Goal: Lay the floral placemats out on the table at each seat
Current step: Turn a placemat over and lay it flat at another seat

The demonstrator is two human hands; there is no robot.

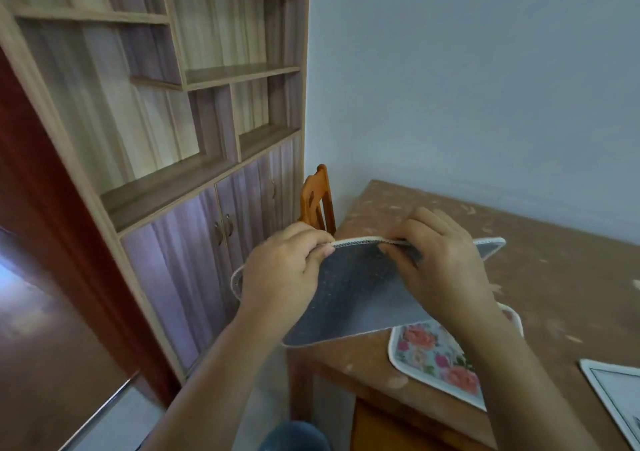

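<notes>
1. Both hands hold one placemat (356, 294) in the air at the centre of the frame, its grey underside facing the camera.
2. Left hand (282, 270) and right hand (438, 263) each pinch its upper white edge, fingers closed on it.
3. Below, at lower right, a second floral placemat (433, 357) lies flat on the brown table (554, 277).
4. An orange chair (317, 201) stands at the table's far end, beside a wooden cabinet (166, 121).
</notes>
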